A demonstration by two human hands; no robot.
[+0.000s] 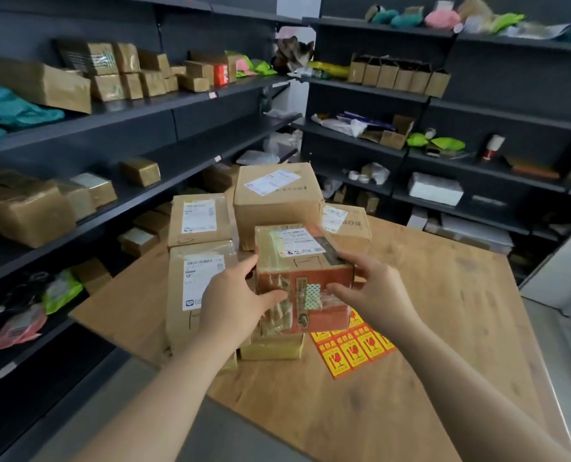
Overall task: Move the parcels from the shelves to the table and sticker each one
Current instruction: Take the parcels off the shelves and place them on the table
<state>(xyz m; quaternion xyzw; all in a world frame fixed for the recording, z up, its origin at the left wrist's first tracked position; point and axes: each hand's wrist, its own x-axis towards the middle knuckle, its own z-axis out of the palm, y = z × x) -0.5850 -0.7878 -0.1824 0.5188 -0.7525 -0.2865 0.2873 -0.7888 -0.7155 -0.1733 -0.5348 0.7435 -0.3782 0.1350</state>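
Here both hands clasp the orange parcel (307, 261): the left hand (234, 298) curls round its left side with the thumb on the front face, and the right hand (374, 288) grips the right edge likewise. The parcel sits over a low taped box (270, 348) on the table (444, 328), label up, long axis left to right. Six parcels show on the table, beside one sticker sheet (354, 351).

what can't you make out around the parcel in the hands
Head view, sticker sheet: far part hidden behind the orange parcel and right hand.
Head view, low box beneath that parcel: mostly covered by it and the left hand.
Head view, label print: too small and blurred to read.
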